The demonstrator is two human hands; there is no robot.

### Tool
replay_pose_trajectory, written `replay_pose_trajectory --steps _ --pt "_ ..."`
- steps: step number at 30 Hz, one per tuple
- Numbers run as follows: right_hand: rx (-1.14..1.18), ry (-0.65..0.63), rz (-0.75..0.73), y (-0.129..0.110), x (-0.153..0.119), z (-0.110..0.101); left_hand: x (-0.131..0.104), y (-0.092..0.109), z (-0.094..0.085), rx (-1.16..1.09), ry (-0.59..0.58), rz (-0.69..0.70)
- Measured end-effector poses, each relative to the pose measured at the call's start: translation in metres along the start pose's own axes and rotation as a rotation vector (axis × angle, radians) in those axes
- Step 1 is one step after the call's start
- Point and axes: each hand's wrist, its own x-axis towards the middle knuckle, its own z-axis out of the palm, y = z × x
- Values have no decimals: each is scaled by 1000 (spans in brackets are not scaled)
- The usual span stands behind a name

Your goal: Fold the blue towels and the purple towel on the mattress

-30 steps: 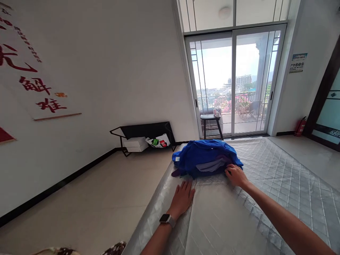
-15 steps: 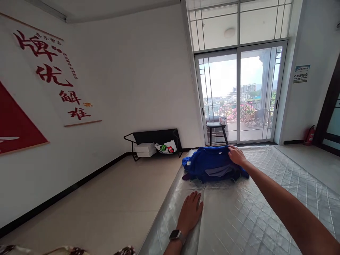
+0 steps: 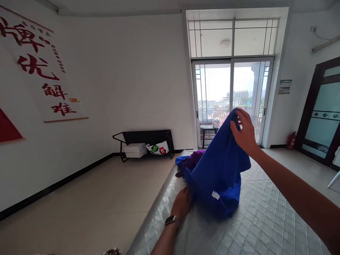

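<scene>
Right hand (image 3: 244, 130): thumb and fingers pinched on top of bright-blue fabric garment (image 3: 219, 166). Left hand (image 3: 182, 202): fingers curled at its lower edge, over silver-grey quilted mattress (image 3: 265, 202); cannot tell if gripping.

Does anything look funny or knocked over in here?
Maybe the black metal-framed furniture by the wall: it leans at a slant with bars jutting sideways, as if tipped over, though I can't be sure. The blue garment just hangs crumpled from the person's right hand. I see nothing spilled.
</scene>
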Motion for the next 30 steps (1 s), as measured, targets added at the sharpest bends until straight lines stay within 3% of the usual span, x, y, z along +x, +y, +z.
replay_pose_trajectory --steps 6,11,13,16,18,19,22,25,28,30 --pt "-47 -127 2 -30 -10 -54 -15 15 -2 -105 115 -16" --pt "-97 -105 32 -49 -31 -105 -38 48 -5 -255 131 48" --pt "-109 -117 53 -56 -48 -121 -52 73 -8 -529 20 68" --pt "-139 -190 71 -68 -76 -129 -86 128 -9 -1077 -358 164" --pt "-168 -240 71 -74 -90 -126 -111 172 -7 -1230 -559 284" --pt "-182 -259 66 -76 -95 -124 -122 193 -5 -1221 -614 300" --pt "-239 -280 49 -77 -100 -123 -139 235 -2 -1187 -555 201" --pt "-322 -262 44 -66 -97 -140 -136 232 -13 -1071 -414 165" --pt "-381 -233 57 -44 -99 -174 -127 193 -41 -991 -331 67" --pt "-347 -286 98 -29 -111 -199 -123 159 -64 -979 -291 -33"
